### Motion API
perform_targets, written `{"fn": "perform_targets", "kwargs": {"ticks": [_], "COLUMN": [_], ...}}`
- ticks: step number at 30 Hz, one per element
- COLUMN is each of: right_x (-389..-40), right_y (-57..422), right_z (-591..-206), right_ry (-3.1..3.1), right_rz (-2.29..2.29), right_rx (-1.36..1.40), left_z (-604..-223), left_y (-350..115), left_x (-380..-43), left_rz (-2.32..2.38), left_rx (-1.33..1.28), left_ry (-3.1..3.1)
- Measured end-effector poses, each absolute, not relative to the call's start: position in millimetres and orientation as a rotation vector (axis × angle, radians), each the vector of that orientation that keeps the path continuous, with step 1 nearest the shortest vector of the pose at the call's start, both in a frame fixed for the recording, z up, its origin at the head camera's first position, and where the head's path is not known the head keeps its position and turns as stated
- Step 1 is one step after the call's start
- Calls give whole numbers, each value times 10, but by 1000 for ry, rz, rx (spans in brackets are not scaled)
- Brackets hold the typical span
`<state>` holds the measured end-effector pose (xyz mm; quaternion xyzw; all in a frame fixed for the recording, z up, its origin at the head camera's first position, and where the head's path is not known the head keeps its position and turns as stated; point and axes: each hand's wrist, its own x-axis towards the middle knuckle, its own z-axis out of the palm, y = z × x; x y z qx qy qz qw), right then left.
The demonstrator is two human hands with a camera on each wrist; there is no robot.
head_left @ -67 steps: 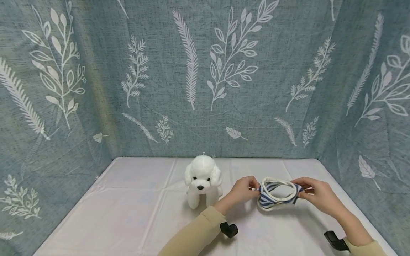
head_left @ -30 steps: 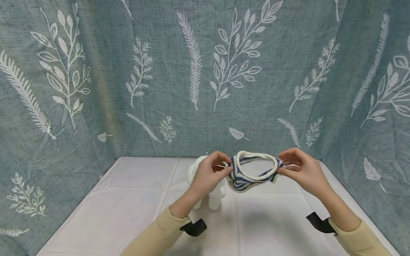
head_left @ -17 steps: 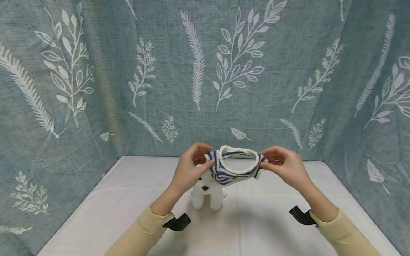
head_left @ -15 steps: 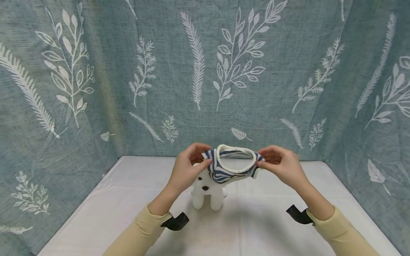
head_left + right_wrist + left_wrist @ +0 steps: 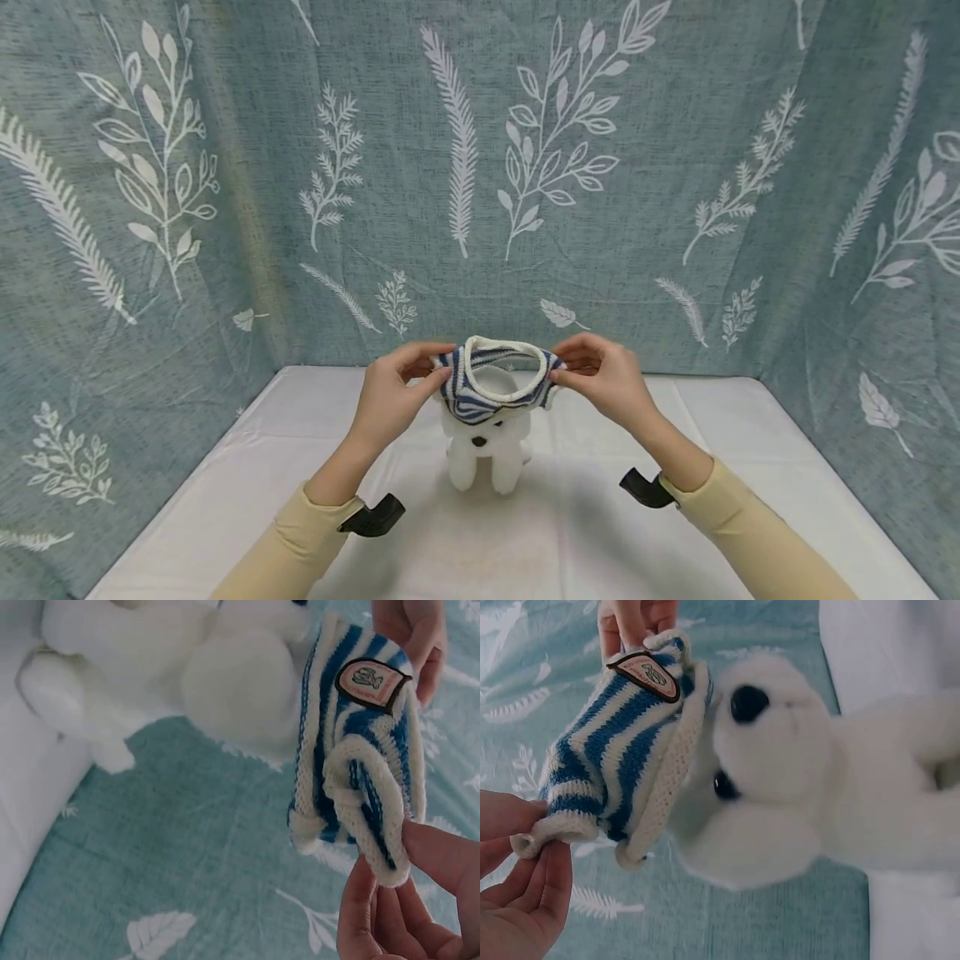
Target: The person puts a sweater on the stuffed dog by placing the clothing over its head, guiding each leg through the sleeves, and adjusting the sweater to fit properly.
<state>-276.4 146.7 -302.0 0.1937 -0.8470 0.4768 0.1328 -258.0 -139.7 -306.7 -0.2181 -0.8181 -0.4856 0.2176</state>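
A small knitted sweater (image 5: 468, 400), blue-and-white striped with white trim, is stretched between both hands over the head of a white plush dog (image 5: 487, 462). My left hand (image 5: 393, 396) pinches one sleeve end, and my right hand (image 5: 600, 379) pinches the other. Through the neck opening the top of the dog's head shows; the sweater's lower edge covers its brow and eyes in the head view. In the left wrist view the hem of the sweater (image 5: 622, 750) sits at the crown of the plush dog (image 5: 772, 750). A badge (image 5: 371, 681) is sewn on the knit.
The dog stands upright on a white-covered table (image 5: 300, 467). A blue-green curtain (image 5: 375, 167) with white leaf prints rises behind and at both sides. A black wrist mount (image 5: 375, 517) hangs under each beige sleeve (image 5: 292, 542).
Both hands have lifted the sweater from the table's right side and carried it left, until it is above and around the top of the plush dog's head. The dog has stayed in place.
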Motion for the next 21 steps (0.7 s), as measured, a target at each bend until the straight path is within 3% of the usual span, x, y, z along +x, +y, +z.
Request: {"fn": "perform_targets", "kwargs": {"ticks": [21], "right_x": [-2986], "right_y": [1242], "right_z": [-3150], "right_ry": [-2545], "right_rz": [1378], "right_rx": [512], "left_z": [-3185], "left_y": [-1567], "left_x": [-2829], "left_rz": [-1272], "left_rx": [-461], "left_ry": [-2378]}}
